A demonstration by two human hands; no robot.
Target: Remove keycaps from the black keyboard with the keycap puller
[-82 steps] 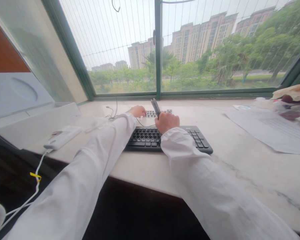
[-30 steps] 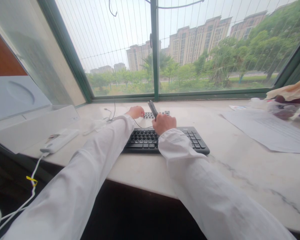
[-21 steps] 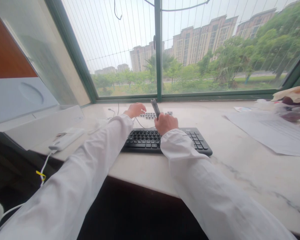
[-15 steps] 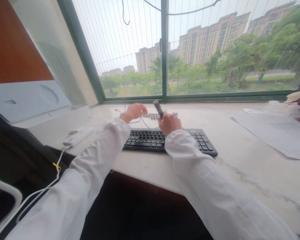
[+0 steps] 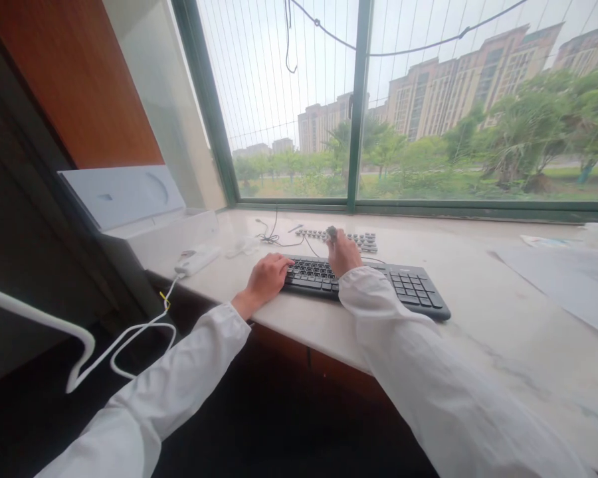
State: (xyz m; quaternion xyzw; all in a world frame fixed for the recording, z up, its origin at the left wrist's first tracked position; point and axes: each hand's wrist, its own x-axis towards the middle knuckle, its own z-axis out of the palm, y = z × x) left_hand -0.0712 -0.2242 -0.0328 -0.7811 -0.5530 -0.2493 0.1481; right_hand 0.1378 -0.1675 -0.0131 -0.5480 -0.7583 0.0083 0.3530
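A black keyboard [image 5: 313,284] lies on the light marble top, its main block showing bare key sockets while the number pad carries its keys. My left hand [image 5: 266,279] grips the keyboard's left end, fingertips over the edge of the key area. Above the middle of the keyboard, my right hand [image 5: 345,254] is closed around a dark brush-like tool [image 5: 331,232]; only its end shows past the fingers. Behind the keyboard, several loose keycaps [image 5: 369,241] stand in rows, partly covered by my right hand.
A thin dark cable [image 5: 272,238] coils behind the keyboard's left end. Farther left are a white power strip [image 5: 197,260] and an open white box [image 5: 129,199]. Papers [image 5: 563,279] lie at right. A window frame [image 5: 356,166] bounds the back; the front edge drops off.
My left hand has come down and back from near the keycaps to the keyboard's left end. My right hand has turned the brush-like tool. The view has swung left.
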